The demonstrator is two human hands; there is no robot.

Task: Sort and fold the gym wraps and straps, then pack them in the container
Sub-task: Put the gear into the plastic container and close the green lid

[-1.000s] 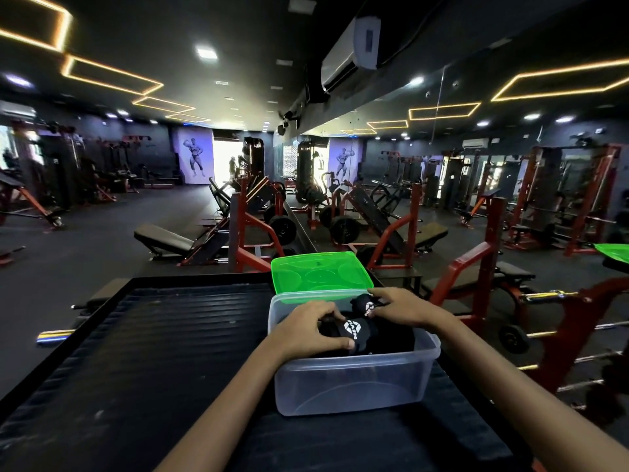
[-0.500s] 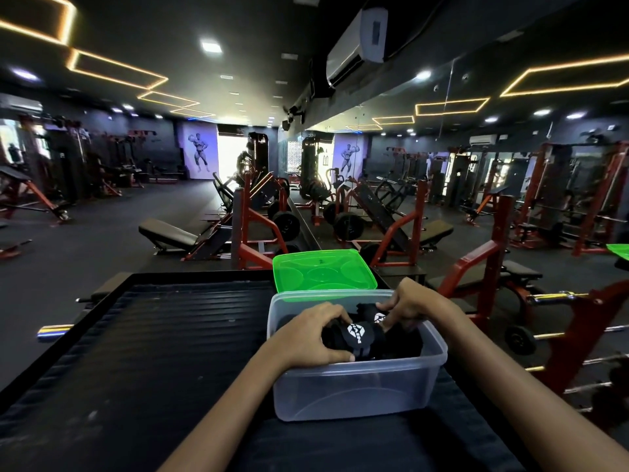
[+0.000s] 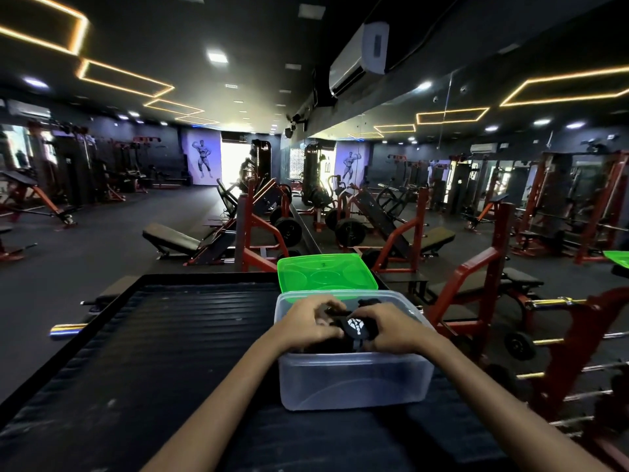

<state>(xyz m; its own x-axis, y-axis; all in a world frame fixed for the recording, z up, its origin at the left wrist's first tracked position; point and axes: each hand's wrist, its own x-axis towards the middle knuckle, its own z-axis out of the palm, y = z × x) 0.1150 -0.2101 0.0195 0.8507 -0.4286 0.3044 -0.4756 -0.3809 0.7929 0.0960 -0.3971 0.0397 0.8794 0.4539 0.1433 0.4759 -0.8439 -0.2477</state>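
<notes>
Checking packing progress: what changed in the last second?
The right hand came back from the far rim of the container toward the near side and now grips the logo wrap beside the left hand, which still presses on the black wraps inside. Container and green lid stayed put; nothing was let go.

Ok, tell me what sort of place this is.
Almost certainly a commercial gym. Red-framed weight machines and padded benches fill the dark floor, loaded weight plates hang on them, and a bodybuilder mural covers the far wall. A clear container sits on a black ribbed surface up front.
</notes>
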